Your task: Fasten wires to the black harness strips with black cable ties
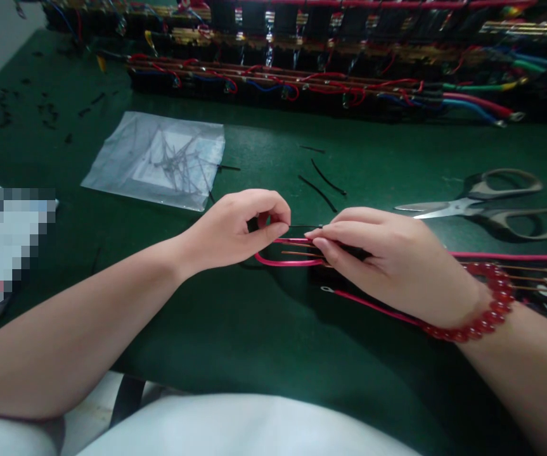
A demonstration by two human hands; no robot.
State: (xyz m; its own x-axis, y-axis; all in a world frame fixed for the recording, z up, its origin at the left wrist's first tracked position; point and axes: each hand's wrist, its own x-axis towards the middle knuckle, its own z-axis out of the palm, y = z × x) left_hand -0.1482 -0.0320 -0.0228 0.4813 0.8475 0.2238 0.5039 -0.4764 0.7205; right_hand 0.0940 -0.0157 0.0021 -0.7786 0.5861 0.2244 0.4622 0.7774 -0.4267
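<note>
A thin black cable tie (pixel 305 226) spans the gap between my two hands. The fingertips of my left hand (pixel 249 228) pinch one end of it. My right hand (pixel 378 253) pinches its other end, close above the end of a wired assembly (pixel 546 282). A red wire (pixel 283 261) loops out to the left from under my right fingers, around thin copper-coloured rods (pixel 296 254). Another red wire with a ring terminal (pixel 327 289) lies just below. My right palm hides part of the assembly.
Scissors (pixel 463 206) lie right of centre on the green table (pixel 206 335). A clear bag of dark ties (pixel 159 158) is at the left, with loose black ties (pixel 318 193) beyond my hands. Long wired assemblies (pixel 273 82) line the back; dark scraps (pixel 49 114) lie far left.
</note>
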